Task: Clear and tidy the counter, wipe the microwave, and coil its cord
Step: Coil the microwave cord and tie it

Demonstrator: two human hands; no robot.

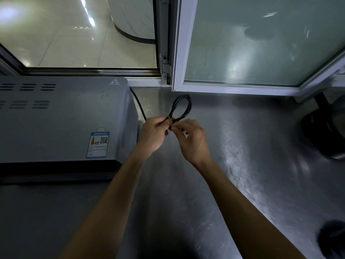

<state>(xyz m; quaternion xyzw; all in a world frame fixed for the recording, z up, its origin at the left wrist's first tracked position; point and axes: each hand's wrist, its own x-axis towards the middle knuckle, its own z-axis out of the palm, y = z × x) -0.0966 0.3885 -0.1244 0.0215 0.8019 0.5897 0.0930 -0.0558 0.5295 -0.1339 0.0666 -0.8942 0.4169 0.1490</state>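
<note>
Black cord (pixel 182 107) bunched into a loop, yellow band (pixel 170 120) round its neck, held above the steel surface (pixel 242 146) just right of the microwave (pixel 65 118). Left hand (pixel 152 135) grips the bundle; right hand (pixel 194 141) pinches the band. Bare surface to the right; window frame (pixel 233 89) behind.

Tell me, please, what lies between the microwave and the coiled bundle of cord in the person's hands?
In the head view, only one loose stretch of black cord crosses bare steel counter between the microwave and the coiled bundle.
</note>
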